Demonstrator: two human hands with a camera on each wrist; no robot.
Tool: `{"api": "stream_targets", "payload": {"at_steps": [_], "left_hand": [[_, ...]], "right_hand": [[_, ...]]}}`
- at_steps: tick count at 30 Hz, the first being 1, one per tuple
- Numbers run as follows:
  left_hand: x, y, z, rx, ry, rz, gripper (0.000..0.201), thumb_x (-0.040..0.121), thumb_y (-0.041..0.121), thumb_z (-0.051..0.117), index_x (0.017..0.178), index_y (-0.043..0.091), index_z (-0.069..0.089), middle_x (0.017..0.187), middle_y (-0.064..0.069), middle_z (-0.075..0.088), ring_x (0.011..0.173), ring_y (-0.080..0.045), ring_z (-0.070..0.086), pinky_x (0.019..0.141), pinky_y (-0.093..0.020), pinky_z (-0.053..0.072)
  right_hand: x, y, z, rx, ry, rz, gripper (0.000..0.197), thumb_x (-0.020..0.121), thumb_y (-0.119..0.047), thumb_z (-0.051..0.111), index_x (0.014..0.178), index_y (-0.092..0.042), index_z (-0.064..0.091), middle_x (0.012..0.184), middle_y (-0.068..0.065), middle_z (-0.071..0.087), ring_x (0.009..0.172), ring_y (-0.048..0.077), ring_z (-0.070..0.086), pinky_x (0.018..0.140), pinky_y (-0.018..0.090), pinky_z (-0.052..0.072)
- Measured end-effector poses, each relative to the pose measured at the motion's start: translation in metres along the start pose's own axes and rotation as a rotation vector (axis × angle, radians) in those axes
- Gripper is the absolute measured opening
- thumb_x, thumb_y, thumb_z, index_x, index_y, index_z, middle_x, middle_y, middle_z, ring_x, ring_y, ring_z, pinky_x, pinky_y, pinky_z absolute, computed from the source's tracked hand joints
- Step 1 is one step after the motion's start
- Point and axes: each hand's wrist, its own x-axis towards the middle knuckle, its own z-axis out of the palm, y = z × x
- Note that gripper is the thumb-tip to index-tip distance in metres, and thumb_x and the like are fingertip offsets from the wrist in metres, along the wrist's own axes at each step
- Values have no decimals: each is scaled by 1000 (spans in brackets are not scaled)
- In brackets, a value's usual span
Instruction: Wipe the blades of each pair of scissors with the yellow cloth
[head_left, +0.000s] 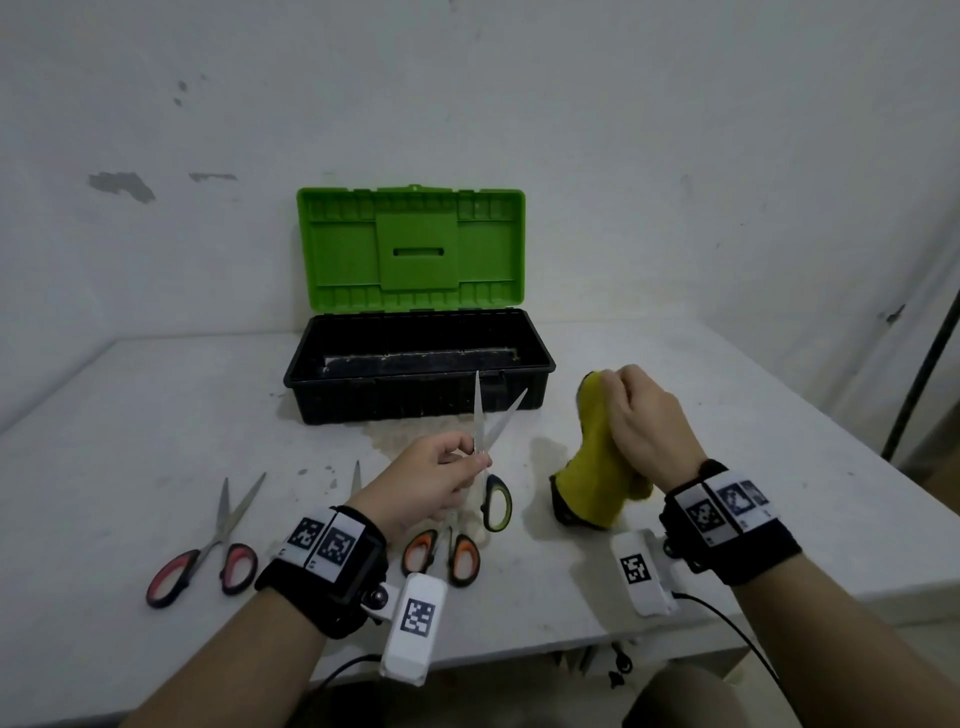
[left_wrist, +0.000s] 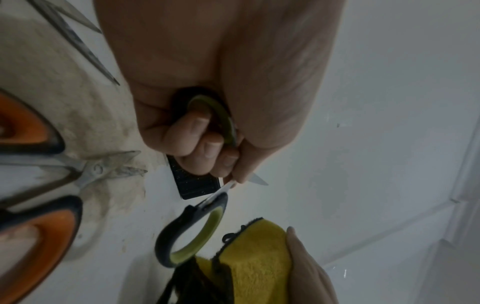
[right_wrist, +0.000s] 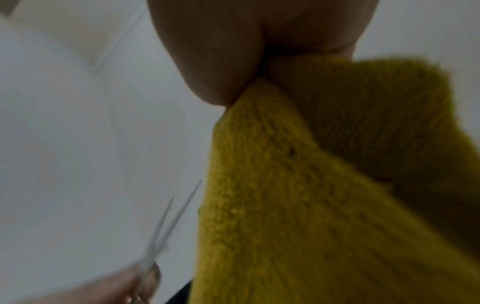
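My left hand (head_left: 441, 475) grips the green-handled scissors (head_left: 491, 441) near the pivot, with fingers curled through one handle loop (left_wrist: 213, 121). The blades are spread and point up and away, in front of the toolbox. My right hand (head_left: 641, 421) pinches the yellow cloth (head_left: 597, 467), which hangs down to the table, a hand's width right of the blades and not touching them. The cloth (right_wrist: 298, 195) fills the right wrist view, with the blades (right_wrist: 171, 222) at lower left. Red-handled scissors (head_left: 208, 551) and orange-handled scissors (head_left: 441, 553) lie on the table near my left wrist.
An open toolbox (head_left: 415, 384) with a black base and raised green lid (head_left: 410, 249) stands at the back of the white table (head_left: 156, 415), against the wall. The table's front edge runs below my wrists. A dark pole (head_left: 919, 374) leans at far right.
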Motion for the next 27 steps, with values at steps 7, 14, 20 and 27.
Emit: {"api": "stream_targets", "payload": {"at_steps": [7,14,20,27], "left_hand": [[1,2,-2,-33,0,-16,15,99,26,60,89,14,58,55,10,38,51,-12,27,45,-23,22],[1,5,2,-64,-4,-29,20,100,22,58,81,16,56,56,9,41,48,-10,29,43,-22,22],[-1,1,3,-120,-5,-65,20,100,18,57,82,16,50,57,7,39,47,-9,27,38,-19,20],[-3,3,4,-114,-5,-72,21,100,18,57,81,16,50,57,7,39,47,-9,26,39,-18,19]], "right_hand": [[-3,-4,-10,126,-73,-5,30,98,-41,43,85,-14,45,72,-1,46,65,17,45,61,33,37],[-4,-6,-4,273,-26,96,26,95,-40,49,112,-21,45,96,-4,57,88,13,57,79,38,49],[-25,4,14,255,-176,20,2,90,-24,58,89,-22,57,82,0,62,77,17,59,71,35,50],[-34,5,34,109,-57,-109,10,86,-23,58,85,-23,48,72,-4,56,68,12,53,60,26,43]]}}
